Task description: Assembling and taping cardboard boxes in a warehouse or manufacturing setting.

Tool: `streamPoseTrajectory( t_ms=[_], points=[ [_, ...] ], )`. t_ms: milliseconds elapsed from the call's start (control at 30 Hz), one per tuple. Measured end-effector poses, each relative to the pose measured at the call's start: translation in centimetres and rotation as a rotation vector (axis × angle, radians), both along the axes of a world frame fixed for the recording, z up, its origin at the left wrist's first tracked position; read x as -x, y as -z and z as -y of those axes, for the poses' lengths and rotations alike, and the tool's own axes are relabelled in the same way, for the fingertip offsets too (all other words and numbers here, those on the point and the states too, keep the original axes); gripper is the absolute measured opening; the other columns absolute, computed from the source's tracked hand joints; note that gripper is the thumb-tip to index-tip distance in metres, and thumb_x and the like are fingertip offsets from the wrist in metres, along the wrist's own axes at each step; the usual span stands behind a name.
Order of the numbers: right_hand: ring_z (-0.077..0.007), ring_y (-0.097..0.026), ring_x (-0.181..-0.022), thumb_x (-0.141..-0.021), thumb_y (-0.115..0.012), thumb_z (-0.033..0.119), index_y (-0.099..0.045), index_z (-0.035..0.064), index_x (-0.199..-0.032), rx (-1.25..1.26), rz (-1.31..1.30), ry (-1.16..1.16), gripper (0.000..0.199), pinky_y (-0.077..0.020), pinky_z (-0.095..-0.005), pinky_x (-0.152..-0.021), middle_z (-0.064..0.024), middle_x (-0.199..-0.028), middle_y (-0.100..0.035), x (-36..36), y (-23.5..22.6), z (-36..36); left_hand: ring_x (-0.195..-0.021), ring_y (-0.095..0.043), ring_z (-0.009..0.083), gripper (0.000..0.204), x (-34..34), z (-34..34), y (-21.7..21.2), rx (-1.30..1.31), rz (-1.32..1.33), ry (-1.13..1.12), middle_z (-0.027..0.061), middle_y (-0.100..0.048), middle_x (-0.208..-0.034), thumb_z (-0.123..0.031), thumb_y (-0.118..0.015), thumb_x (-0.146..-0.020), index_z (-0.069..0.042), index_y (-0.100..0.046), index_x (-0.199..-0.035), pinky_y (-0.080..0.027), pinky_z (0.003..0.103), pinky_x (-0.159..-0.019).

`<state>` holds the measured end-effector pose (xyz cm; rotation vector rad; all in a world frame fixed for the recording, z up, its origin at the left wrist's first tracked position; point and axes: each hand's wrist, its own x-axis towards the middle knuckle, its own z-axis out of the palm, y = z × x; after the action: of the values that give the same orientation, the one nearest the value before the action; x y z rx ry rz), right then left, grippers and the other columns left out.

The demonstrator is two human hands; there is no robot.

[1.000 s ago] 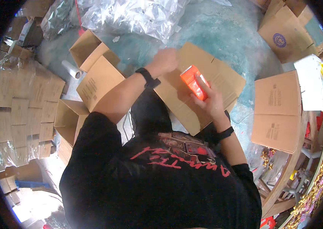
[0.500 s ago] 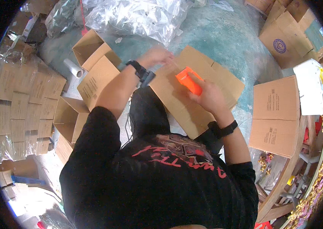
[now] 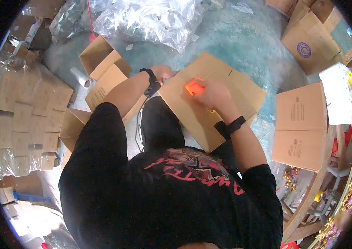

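A closed brown cardboard box (image 3: 230, 91) lies tilted in front of me, over my knees. My right hand (image 3: 215, 97) is wrapped around an orange tape dispenser (image 3: 193, 86) on the box's upper face. A bit of yellow shows under that hand; the rest of the dispenser is covered by the fingers. At the box's left edge, my left hand (image 3: 162, 73) is curled against the side, its fingertips partly hidden. Each wrist wears a black band.
Open cardboard boxes (image 3: 106, 58) stand at the left beside a clear film roll (image 3: 80, 77). Wrapped stacked cartons (image 3: 26, 112) rise farther left. A large clear plastic bag (image 3: 147, 20) lies ahead. Another carton (image 3: 300, 124) and a white box (image 3: 340, 95) stand right.
My left hand has moved left and down, from above the box's corner to its left side. The right hand has turned and shifted slightly left with the tape dispenser.
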<state>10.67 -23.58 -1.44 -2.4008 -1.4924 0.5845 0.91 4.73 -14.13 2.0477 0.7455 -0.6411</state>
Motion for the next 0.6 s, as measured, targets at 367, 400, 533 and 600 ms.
streamPoseTrajectory(
  t_ms=[367,400,533,600],
  points=[
    [-0.0372,-0.068,-0.083,-0.075,-0.069,0.039,-0.065,0.0214,-0.128,-0.252,-0.099,0.059,0.055,-0.0557,-0.0474,-0.073,-0.0195,-0.088,-0.07,-0.5,-0.5,5.6,-0.101,-0.063,0.0476,0.066,-2.3,11.7,-6.2,-0.431,0.307,-0.049,0.0322,-0.065,-0.105,-0.054,-0.035,-0.102,0.005,-0.065,-0.103,-0.049,0.052,-0.089],
    [-0.0372,-0.068,-0.083,-0.075,-0.069,0.039,-0.065,0.0214,-0.128,-0.244,-0.114,0.076,0.055,-0.0557,-0.0474,-0.073,-0.0195,-0.088,-0.07,-0.4,-0.2,6.8,-0.101,-0.063,0.0476,0.066,-2.0,11.9,-6.4,-0.422,0.293,-0.032,0.0322,-0.065,-0.105,-0.054,-0.035,-0.102,0.005,-0.065,-0.103,-0.049,0.052,-0.089],
    [-0.037,-0.067,-0.077,-0.075,-0.072,0.034,-0.062,0.0216,-0.133,-0.338,-0.106,0.094,0.06,-0.0547,-0.0455,-0.07,-0.0186,-0.083,-0.066,0.4,-0.9,13.5,-0.102,-0.062,0.0476,0.065,-2.2,12.1,-6.1,-0.51,0.304,-0.053,0.0309,-0.066,-0.105,-0.052,-0.034,-0.103,0.006,-0.063,-0.105,-0.048,0.054,-0.089],
    [-0.0366,-0.066,-0.074,-0.076,-0.072,0.03,-0.061,0.0212,-0.134,-0.308,-0.125,0.12,0.06,-0.0544,-0.0444,-0.069,-0.0176,-0.081,-0.064,0.8,-2.5,16.8,-0.105,-0.061,0.0477,0.065,-2.1,11.4,-5.6,-0.456,0.297,-0.128,0.0307,-0.066,-0.109,-0.052,-0.035,-0.102,0.006,-0.063,-0.107,-0.048,0.053,-0.092]
  ],
)
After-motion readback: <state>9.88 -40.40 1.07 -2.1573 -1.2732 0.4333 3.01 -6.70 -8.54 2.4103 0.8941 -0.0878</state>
